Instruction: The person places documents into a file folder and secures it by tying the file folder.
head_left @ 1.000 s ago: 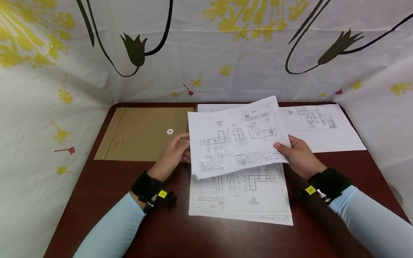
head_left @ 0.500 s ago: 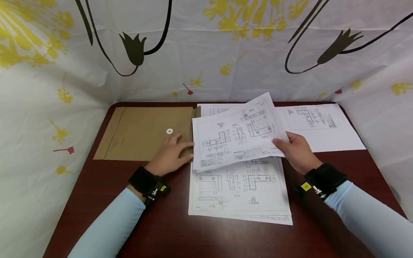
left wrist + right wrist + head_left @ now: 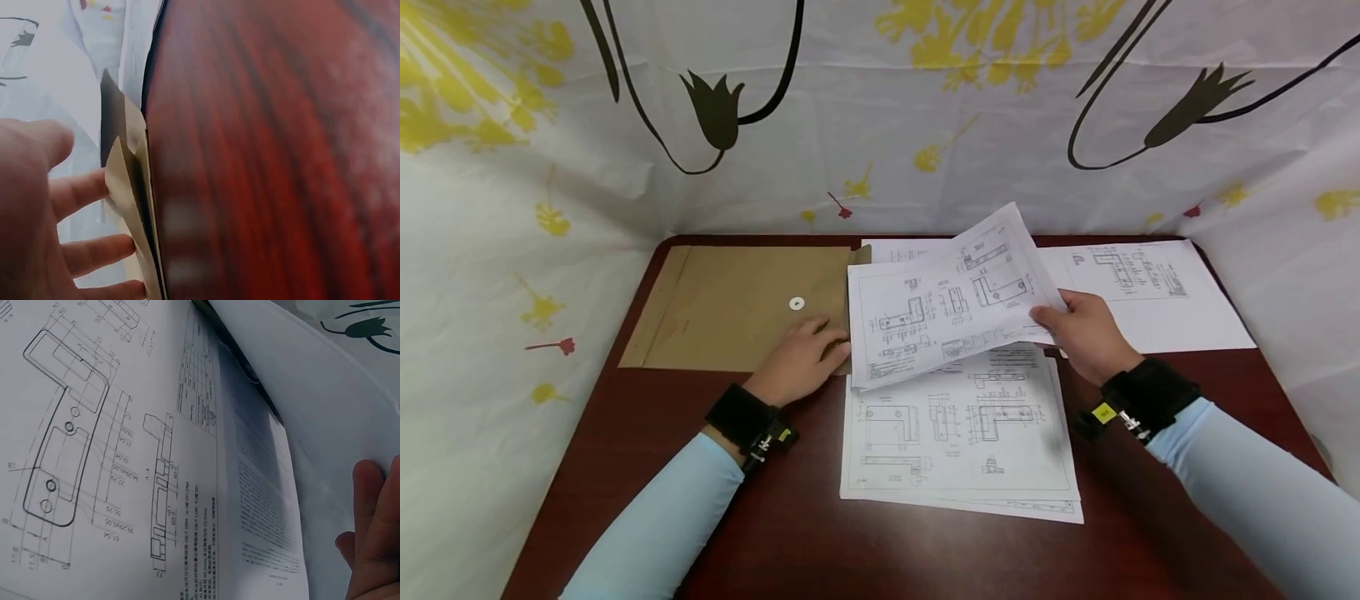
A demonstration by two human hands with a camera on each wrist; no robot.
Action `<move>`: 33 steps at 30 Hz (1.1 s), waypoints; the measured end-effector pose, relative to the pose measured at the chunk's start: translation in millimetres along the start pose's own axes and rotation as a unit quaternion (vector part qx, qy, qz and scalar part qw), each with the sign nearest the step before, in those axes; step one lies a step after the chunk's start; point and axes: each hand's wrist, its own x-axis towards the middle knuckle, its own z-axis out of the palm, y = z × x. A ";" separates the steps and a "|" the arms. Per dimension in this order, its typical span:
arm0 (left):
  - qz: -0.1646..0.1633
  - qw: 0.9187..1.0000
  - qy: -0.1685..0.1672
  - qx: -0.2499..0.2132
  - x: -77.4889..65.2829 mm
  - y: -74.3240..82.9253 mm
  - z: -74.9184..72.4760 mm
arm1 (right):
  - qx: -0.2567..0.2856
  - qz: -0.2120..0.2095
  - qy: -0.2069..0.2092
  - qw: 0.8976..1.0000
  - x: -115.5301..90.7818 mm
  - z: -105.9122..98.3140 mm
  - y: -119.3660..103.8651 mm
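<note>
My right hand (image 3: 1093,333) pinches the right edge of a few sheets with technical drawings (image 3: 955,304), thumb on top. They tilt above a stack of similar drawings (image 3: 955,458), their left end reaching the mouth of a brown paper envelope (image 3: 737,308). In the right wrist view, the underside of the held sheets (image 3: 337,381) rises over the stack. My left hand (image 3: 801,358) lies on the envelope near its right edge. In the left wrist view, extended fingers touch the upper layer of the envelope (image 3: 128,194), whose mouth gapes slightly, and the thumb stands off it.
Another white sheet (image 3: 1187,325) with a drawing lies at the back right of the dark red table (image 3: 925,558). Behind the held sheets a printed page (image 3: 895,248) shows at the back. A flower-patterned white curtain (image 3: 880,125) encloses the back and sides.
The left hand has let go of the sheets' left edge and moved onto the envelope. The right hand has shifted the sheets slightly up and back, tilting them more.
</note>
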 end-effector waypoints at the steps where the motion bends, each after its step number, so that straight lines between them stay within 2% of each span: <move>1: -0.002 1.000 -0.002 0.001 0.6 0.5 0.2 | 0.000 -0.002 0.000 1.000 0.4 0.2 -1.1; 6: -0.014 1.000 -0.002 0.022 3.0 2.7 1.6 | 0.019 -0.005 -0.009 1.000 1.5 4.1 -4.4; 10: -0.013 0.999 0.001 0.035 4.5 4.3 2.7 | 0.011 -0.003 -0.009 1.000 1.1 6.1 -4.5; 25: -0.006 1.000 0.025 0.009 4.6 6.5 3.6 | -0.001 0.000 0.014 1.000 8.0 7.1 -12.0; 33: -0.011 0.999 0.030 0.003 4.3 9.3 2.6 | -0.023 0.019 0.019 0.999 12.8 3.2 -12.0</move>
